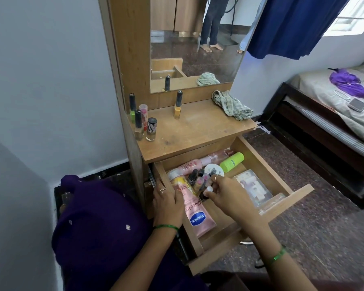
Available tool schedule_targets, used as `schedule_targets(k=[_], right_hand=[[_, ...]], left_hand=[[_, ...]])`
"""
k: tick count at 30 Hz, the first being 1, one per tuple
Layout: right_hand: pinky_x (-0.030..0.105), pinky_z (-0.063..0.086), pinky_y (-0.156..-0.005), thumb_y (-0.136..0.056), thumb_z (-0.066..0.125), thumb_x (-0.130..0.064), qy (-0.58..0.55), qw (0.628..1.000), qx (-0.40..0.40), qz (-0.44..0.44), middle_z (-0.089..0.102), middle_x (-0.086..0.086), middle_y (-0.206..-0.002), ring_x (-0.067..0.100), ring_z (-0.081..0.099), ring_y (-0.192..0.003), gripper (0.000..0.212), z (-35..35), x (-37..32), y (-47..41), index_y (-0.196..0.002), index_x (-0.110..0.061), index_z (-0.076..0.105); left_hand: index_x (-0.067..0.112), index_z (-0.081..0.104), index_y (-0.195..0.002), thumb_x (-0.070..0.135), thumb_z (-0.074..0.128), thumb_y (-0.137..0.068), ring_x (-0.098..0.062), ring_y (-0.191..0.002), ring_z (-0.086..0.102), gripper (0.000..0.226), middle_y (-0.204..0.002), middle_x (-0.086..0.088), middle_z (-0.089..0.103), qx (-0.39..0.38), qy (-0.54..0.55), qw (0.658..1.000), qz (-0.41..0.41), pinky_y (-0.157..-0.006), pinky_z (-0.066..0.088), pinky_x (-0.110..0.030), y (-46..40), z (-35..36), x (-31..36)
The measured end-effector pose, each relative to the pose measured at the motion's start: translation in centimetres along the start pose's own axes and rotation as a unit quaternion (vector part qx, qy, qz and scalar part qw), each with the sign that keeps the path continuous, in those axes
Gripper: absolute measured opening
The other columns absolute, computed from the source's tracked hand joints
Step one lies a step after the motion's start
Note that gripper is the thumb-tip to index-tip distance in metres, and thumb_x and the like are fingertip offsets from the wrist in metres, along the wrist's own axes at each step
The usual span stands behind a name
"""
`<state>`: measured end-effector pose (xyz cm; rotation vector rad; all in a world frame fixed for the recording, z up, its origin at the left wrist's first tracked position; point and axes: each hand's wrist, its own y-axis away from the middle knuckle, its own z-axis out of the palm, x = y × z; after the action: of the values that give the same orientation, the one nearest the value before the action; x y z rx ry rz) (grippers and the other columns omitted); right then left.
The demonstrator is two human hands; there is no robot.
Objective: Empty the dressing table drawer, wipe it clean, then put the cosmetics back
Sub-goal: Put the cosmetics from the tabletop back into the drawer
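Right hand [225,194], centre of the frame, is pinched shut on a small white-capped bottle [208,189] among the nail polishes in the drawer [290,185]. Left hand [166,204] lies flat with fingers loosely together on the drawer's left wall, gripping nothing that I can see.

Head view, progress: emptying is begun, by my reading not near done. Five small bottles [144,122] stand on the bench [198,131] left of centre, a yellow polish bottle [177,106] farther back. Still in the drawer: pink Vaseline tube [198,217], green roll-on bottle [232,162], pink bottles at the back, a round white tin [213,170], a clear plastic box [253,186] of small items. Wiping and restocking remain.

Materials: drawer and bench are wood-grain laminate board, matte, scuffed. Polish bottles are glass with tall black caps. Tube is soft, glossy plastic. Checked cloth [231,106], crumpled and limp, sits on the bench at centre right, below the mirror [198,49].
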<state>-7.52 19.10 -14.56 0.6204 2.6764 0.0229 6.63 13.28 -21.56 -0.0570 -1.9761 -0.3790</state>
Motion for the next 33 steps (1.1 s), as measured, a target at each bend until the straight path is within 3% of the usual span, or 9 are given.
schedule_targets(k=[3,8,13,18,22,27,30,33], right_hand=[[0.033,0.046,-0.064,-0.080,0.064,-0.030,-0.005,1.000,0.000,0.004,0.064,0.004,-0.083,0.027,0.060,-0.080,0.016,0.4,0.1,-0.1,-0.082,-0.021,0.051],[0.036,0.047,-0.066,-0.079,0.064,-0.026,-0.025,1.000,0.005,-0.008,0.065,0.003,-0.081,0.027,0.060,-0.082,0.021,0.6,-0.1,-0.1,-0.098,-0.020,0.060],[0.031,0.042,-0.062,-0.080,0.068,-0.028,-0.019,1.000,0.004,-0.012,0.055,-0.005,-0.069,0.023,0.058,-0.074,0.018,-0.3,0.0,0.1,-0.080,-0.020,0.052],[0.038,0.051,-0.064,-0.081,0.070,-0.025,-0.060,0.997,0.041,-0.033,0.063,0.002,-0.070,0.022,0.061,-0.066,0.014,-3.6,-1.0,-0.1,-0.083,-0.014,0.061],[0.033,0.053,-0.064,-0.083,0.067,-0.024,-0.055,0.993,0.065,-0.079,0.057,-0.009,-0.067,0.010,0.058,-0.063,0.010,-6.3,-3.3,-2.0,-0.081,-0.021,0.058],[0.028,0.045,-0.070,-0.084,0.065,-0.023,-0.071,0.976,0.155,-0.133,0.060,0.000,-0.085,0.014,0.056,-0.073,0.019,-8.3,-6.3,-7.9,-0.102,-0.015,0.060],[0.031,0.048,-0.075,-0.085,0.061,-0.014,-0.092,0.960,0.216,-0.153,0.060,0.006,-0.091,0.017,0.056,-0.077,0.020,-8.2,-7.6,-11.7,-0.105,-0.011,0.060],[0.029,0.043,-0.087,-0.084,0.058,-0.009,-0.094,0.959,0.213,-0.164,0.060,0.011,-0.113,0.027,0.059,-0.098,0.035,-7.9,-9.0,-14.7,-0.119,-0.009,0.056]], left_hand=[[0.014,0.022,-0.146,0.027,0.052,-0.092,-0.032,-0.117,0.052,0.063,-0.139,-0.015,0.038,-0.001,0.007,1.000,0.002,-0.093,0.050,-0.051,0.0,0.0,-0.2],[0.017,0.021,-0.146,0.030,0.052,-0.091,-0.032,-0.116,0.053,0.064,-0.138,-0.015,0.040,0.001,0.008,1.000,0.000,-0.091,0.050,-0.051,0.0,0.0,-0.1],[0.009,0.022,-0.146,0.023,0.052,-0.092,-0.034,-0.121,0.048,0.064,-0.142,-0.018,0.037,0.001,-0.012,1.000,0.000,-0.097,0.045,-0.052,0.1,0.0,0.0],[0.016,0.018,-0.147,0.027,0.051,-0.091,-0.035,-0.114,0.054,0.066,-0.138,-0.017,0.037,-0.006,-0.011,1.000,-0.003,-0.089,0.051,-0.053,0.1,-0.1,0.1],[0.016,0.017,-0.148,0.027,0.051,-0.092,-0.032,-0.117,0.053,0.066,-0.140,-0.016,0.036,-0.008,-0.011,1.000,-0.012,-0.091,0.051,-0.051,0.3,-0.2,0.2],[0.020,0.014,-0.148,0.031,0.050,-0.092,-0.032,-0.116,0.054,0.067,-0.141,-0.015,0.036,-0.006,-0.013,1.000,-0.016,-0.089,0.053,-0.050,0.6,-0.3,0.6],[0.023,0.014,-0.148,0.033,0.050,-0.091,-0.031,-0.114,0.056,0.067,-0.140,-0.014,0.036,-0.011,-0.014,1.000,-0.015,-0.086,0.054,-0.049,0.6,-0.3,0.5],[0.021,0.016,-0.147,0.033,0.049,-0.092,-0.031,-0.114,0.056,0.066,-0.138,-0.014,0.038,-0.011,-0.017,1.000,-0.014,-0.087,0.054,-0.049,0.7,-0.4,0.7]])
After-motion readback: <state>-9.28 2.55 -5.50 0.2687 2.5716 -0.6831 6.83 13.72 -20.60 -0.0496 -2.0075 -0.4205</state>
